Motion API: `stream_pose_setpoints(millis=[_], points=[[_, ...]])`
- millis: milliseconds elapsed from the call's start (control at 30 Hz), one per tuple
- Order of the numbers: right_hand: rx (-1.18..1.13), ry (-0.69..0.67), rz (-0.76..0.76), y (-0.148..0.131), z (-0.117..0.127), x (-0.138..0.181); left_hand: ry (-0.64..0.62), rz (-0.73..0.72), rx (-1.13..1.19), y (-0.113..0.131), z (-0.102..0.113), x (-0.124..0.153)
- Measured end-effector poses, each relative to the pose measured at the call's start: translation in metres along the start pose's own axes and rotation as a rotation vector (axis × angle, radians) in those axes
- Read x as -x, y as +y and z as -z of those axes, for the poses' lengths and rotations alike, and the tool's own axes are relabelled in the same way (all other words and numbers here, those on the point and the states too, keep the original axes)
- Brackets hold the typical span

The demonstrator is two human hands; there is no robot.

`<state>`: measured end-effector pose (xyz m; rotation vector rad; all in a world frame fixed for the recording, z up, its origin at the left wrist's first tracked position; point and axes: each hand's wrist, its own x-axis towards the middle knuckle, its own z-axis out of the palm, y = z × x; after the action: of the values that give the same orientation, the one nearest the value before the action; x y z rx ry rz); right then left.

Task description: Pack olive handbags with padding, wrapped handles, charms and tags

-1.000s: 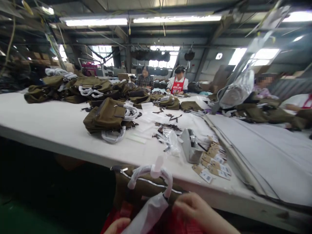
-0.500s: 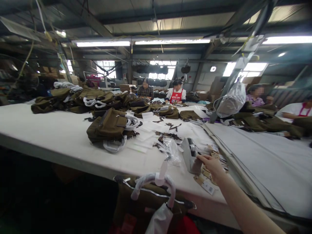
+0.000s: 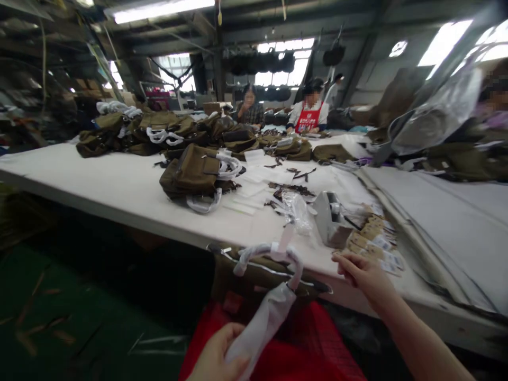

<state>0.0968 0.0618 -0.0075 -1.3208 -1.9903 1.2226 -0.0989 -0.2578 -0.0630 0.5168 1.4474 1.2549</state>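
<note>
An olive handbag (image 3: 254, 272) with a silver zip leans against the table's front edge. One handle (image 3: 273, 251) arches over its top in pale wrapping, with a white strip standing up from it. My left hand (image 3: 224, 352) is closed around the lower end of a second handle in a loose white wrap (image 3: 262, 323). To the right of the bag, my right hand (image 3: 359, 272) is pinched at the table edge, just below the grey tape dispenser (image 3: 331, 222). What its fingertips hold, if anything, is too small to make out.
Brown tags (image 3: 373, 241) lie right of the dispenser, and crumpled clear plastic (image 3: 296, 211) lies left of it. Another olive bag (image 3: 190, 172) sits on the white table (image 3: 119, 198), with more piled behind. Co-workers sit across the table. A plastic-wrapped lamp (image 3: 428, 121) hangs at right.
My right hand has moved off the tape dispenser toward me. My left hand has come into view, gripping the wrapped handle. The camera has tilted down.
</note>
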Motion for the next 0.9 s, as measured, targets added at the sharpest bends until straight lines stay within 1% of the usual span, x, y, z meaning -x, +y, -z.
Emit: stream_pose_setpoints(millis=[33, 100, 167, 233, 300, 367, 433, 533, 633, 700, 767, 833, 900], points=[[-0.096, -0.139, -0.022, -0.010, -0.013, 0.020, 0.035, 0.008, -0.013, 0.001, -0.001, 0.003], [-0.196, -0.357, -0.064, -0.032, -0.041, 0.062, 0.086, 0.039, -0.056, 0.008, -0.005, 0.011], [-0.249, -0.558, -0.081, -0.049, -0.068, 0.098, 0.142, 0.002, -0.143, 0.017, -0.010, 0.017], [-0.281, -0.708, -0.094, -0.055, -0.092, 0.124, 0.192, -0.053, -0.263, 0.026, -0.014, 0.021], [-0.281, -0.794, -0.141, -0.051, -0.113, 0.138, 0.220, -0.076, -0.344, 0.031, -0.016, 0.024], [-0.258, -0.826, -0.203, -0.041, -0.130, 0.142, 0.232, -0.090, -0.364, 0.032, -0.017, 0.026], [-0.233, -0.826, -0.251, -0.031, -0.141, 0.141, 0.239, -0.100, -0.356, 0.029, -0.017, 0.027], [-0.201, -0.832, -0.273, -0.021, -0.148, 0.137, 0.223, -0.090, -0.284, 0.024, -0.017, 0.024], [-0.186, -0.841, -0.272, -0.018, -0.150, 0.136, 0.198, -0.064, -0.218, 0.021, -0.016, 0.018], [-0.187, -0.852, -0.273, -0.016, -0.150, 0.137, 0.226, -0.034, -0.248, 0.021, -0.016, 0.014], [-0.204, -0.879, -0.284, -0.014, -0.151, 0.137, 0.275, -0.044, -0.313, 0.023, -0.016, 0.012], [-0.234, -0.905, -0.294, -0.013, -0.152, 0.136, 0.310, -0.099, -0.389, 0.027, -0.016, 0.012], [-0.257, -0.922, -0.295, -0.012, -0.153, 0.136, 0.313, -0.156, -0.482, 0.030, -0.017, 0.015]])
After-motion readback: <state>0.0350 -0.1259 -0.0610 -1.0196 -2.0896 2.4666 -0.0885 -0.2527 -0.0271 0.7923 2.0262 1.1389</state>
